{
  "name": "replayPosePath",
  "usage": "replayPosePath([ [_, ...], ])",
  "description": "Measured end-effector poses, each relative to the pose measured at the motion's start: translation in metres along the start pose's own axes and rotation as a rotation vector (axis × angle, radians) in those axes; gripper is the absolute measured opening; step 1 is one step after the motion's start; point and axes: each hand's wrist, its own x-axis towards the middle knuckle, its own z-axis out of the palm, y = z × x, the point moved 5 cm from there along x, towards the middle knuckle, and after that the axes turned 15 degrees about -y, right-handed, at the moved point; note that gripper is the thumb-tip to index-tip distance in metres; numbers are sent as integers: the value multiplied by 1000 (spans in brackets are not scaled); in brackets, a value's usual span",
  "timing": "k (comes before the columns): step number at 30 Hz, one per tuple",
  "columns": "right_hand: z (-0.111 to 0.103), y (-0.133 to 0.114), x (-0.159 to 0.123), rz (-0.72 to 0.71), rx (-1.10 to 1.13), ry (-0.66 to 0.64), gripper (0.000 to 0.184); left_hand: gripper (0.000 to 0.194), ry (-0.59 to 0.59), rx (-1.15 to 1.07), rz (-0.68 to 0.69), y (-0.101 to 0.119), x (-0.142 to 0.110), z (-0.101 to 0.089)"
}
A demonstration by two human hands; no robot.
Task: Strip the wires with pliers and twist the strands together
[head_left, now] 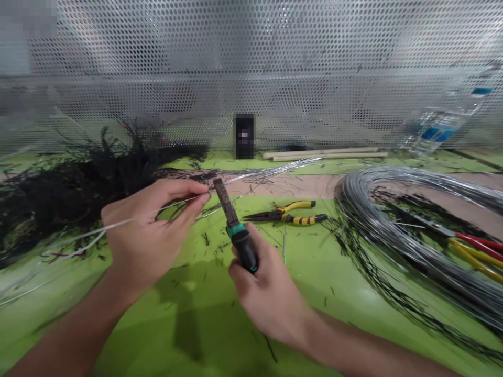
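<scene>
A thin pale wire (118, 224) is lying across the left hand (145, 235), which is pinching it narrowly between thumb and forefinger. The right hand (271, 293) is closing around the grip of a green-and-black hand tool (236, 228), whose worn metal head is pointing up just beside the left fingertips. Room for moving is showing nearer the body, where green tabletop (220, 335) is lying between the forearms. Beyond the tool, yellow-and-black pliers (301, 213) are limiting the right hand's far side. A wire coil (365, 220) is bounding the right, and a black fibrous heap (78, 183) is crowding the left. At the back, pale sticks (326, 153) are lying before a perforated metal panel (251, 57), and a bottle (440, 131) is leaning at the right.

The tool is standing nearly edge-on, so I am not able to tell whether its head is touching the wire. The coil is running out of view at right; both forearms are being cut off below. Pixelated blocks are hiding the upper left corner and a spot at the panel's foot.
</scene>
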Motion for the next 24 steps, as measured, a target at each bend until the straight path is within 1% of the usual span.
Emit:
replayPosePath([
  [3,0,0,-1,-10,-22,18,18,13,22,-87,-20,2,1,3],
  [5,0,-1,-2,-24,-52,45,19,12,41,-126,-14,4,2,4],
  [9,1,2,-4,-17,-81,64,20,9,66,-115,-14,7,4,6],
  [14,3,4,-2,8,-62,34,20,9,94,-115,17,12,6,7],
  [20,2,3,-2,2,-95,60,22,9,60,-116,19,15,7,12],
  [24,1,4,-1,-4,-29,43,21,10,55,-98,40,12,8,14],
])
